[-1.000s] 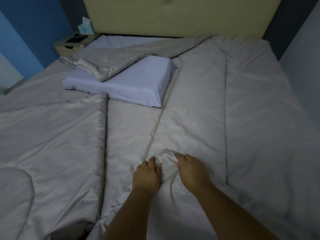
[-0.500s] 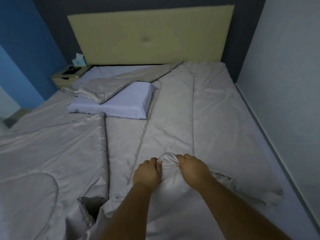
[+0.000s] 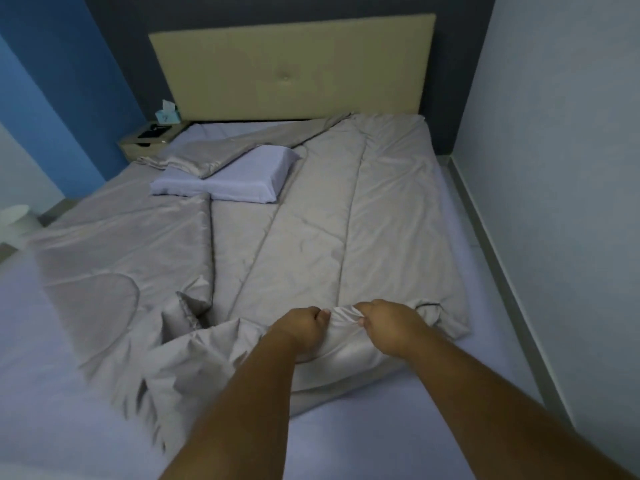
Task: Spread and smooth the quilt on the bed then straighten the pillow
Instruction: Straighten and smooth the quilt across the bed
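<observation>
A grey satin quilt [image 3: 346, 216] lies crumpled across the bed, its near edge bunched and folded. My left hand [image 3: 303, 329] and my right hand [image 3: 389, 325] grip a pinch of the quilt's near edge side by side, knuckles up. A pale lilac pillow [image 3: 239, 180] lies askew at the far left of the bed, with a folded flap of the quilt draped over its far corner. The lilac bed sheet [image 3: 363, 427] shows bare below the quilt and along the right side.
A beige headboard [image 3: 294, 67] stands at the far end. The grey wall [image 3: 561, 168] runs close along the bed's right side. A bedside table [image 3: 149, 138] with a tissue box [image 3: 167, 114] stands at the far left. A white round object [image 3: 15, 223] sits at the left.
Both hands have pulled the gripped quilt edge toward me, and the view has drawn back. More bare sheet shows at the foot and right of the bed.
</observation>
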The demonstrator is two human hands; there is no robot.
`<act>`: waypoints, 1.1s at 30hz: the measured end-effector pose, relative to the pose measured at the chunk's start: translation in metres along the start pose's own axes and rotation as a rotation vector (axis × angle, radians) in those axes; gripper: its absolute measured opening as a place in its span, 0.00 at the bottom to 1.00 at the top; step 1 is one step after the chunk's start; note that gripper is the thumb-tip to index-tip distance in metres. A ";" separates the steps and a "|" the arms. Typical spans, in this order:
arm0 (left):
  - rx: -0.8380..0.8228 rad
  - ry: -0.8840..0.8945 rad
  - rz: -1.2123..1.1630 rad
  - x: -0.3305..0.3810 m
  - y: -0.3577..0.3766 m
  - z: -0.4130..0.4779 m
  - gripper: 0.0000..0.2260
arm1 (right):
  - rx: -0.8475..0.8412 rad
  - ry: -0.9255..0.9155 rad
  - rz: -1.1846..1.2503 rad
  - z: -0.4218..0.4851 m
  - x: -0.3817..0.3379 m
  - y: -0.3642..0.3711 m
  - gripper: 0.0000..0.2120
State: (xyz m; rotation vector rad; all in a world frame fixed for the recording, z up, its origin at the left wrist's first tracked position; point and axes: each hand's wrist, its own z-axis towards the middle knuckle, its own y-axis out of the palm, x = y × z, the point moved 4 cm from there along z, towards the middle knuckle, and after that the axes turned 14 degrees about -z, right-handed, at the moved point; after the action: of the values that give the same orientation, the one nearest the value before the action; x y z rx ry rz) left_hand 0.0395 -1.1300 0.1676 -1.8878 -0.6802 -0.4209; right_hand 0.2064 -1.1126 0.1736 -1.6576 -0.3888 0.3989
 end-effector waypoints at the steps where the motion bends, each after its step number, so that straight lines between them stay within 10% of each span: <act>1: -0.044 -0.005 0.003 0.007 0.014 -0.012 0.23 | -0.020 0.002 0.000 -0.022 0.004 0.003 0.18; 19: -0.119 0.033 0.094 -0.065 0.233 -0.014 0.36 | -0.497 0.046 0.129 -0.231 0.056 0.210 0.15; 29: 0.055 0.144 0.151 -0.081 0.273 0.024 0.39 | 0.147 0.509 0.128 -0.132 0.065 0.226 0.18; 33: 0.110 0.140 0.097 -0.086 0.277 0.046 0.40 | 0.115 0.599 0.145 -0.116 0.041 0.270 0.26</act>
State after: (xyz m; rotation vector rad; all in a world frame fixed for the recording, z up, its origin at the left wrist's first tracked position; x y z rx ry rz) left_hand 0.1458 -1.1941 -0.0988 -1.7611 -0.5060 -0.4399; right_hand 0.3040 -1.2262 -0.0827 -1.6092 0.1982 0.0171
